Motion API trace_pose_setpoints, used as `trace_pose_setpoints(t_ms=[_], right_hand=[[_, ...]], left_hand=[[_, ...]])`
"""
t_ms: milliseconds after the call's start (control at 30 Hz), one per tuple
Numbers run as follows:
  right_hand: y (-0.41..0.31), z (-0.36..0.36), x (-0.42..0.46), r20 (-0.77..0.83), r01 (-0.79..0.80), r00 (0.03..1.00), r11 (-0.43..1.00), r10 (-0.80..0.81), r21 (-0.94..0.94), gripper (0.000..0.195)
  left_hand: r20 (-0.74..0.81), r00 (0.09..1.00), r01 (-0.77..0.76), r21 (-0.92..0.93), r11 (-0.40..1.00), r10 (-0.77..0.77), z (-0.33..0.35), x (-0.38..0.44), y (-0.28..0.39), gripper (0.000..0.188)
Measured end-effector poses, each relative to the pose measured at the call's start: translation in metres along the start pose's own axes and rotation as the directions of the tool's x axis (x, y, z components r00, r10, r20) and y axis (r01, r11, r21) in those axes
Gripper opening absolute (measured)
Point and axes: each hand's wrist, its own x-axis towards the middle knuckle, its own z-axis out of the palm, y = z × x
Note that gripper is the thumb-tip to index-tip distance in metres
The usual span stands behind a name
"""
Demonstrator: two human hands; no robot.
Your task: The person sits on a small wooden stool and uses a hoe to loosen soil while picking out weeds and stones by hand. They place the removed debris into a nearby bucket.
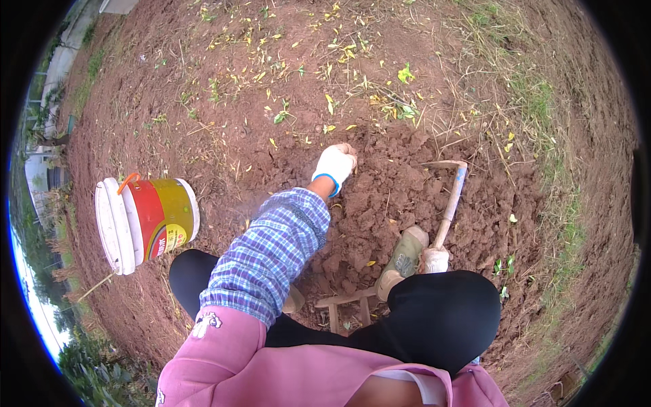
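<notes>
My left hand [335,164], in a white work glove with a blue cuff, reaches forward to the edge of the loosened reddish-brown soil [391,188]. Its fingers curl down out of sight, so whether they grasp anything is hidden. By my right shoe, my right hand [435,260] wears a similar glove and grips the wooden handle of a small hoe [451,203]. The hoe's thin metal blade [441,164] points left, low over the clods. My right knee partly covers that hand.
A white lidded plastic bucket [147,221] with a red and olive label and an orange handle stands to my left. Between my feet is a wooden frame, perhaps a low stool [346,300]. My right shoe [404,259] rests on broken soil. Dry grass [529,96] runs along the right.
</notes>
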Motion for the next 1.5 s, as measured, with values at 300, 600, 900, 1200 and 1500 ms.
trace_pose_setpoints(t_ms=[300,600,900,1200,1500], right_hand=[[0.011,0.004,0.001,0.051,-0.106,0.993,0.99,0.102,0.096,0.013],[0.014,0.007,0.007,0.071,-0.108,0.992,0.99,0.101,0.095,0.013],[0.017,-0.003,0.012,0.044,-0.04,0.998,0.998,0.038,0.042,0.014],[0.011,-0.009,0.014,-0.085,0.072,0.993,0.984,-0.087,-0.164,0.014],[-0.023,0.014,0.003,-0.289,0.04,0.883,0.672,-0.371,-0.739,0.015]], left_hand=[[-0.114,0.946,0.276,-0.21,0.938,-0.304,0.067,0.069,0.031,0.023],[-0.024,0.995,0.095,-0.1,0.99,-0.098,0.02,0.053,0.041,0.024],[-0.344,0.888,-0.242,0.215,0.946,0.305,-0.175,-0.093,0.15,0.034],[-0.87,0.087,0.701,0.4,0.591,0.486,-0.503,-0.338,0.116,0.044],[-0.875,0.329,0.397,0.469,0.789,0.355,-0.48,-0.363,0.081,0.023]])
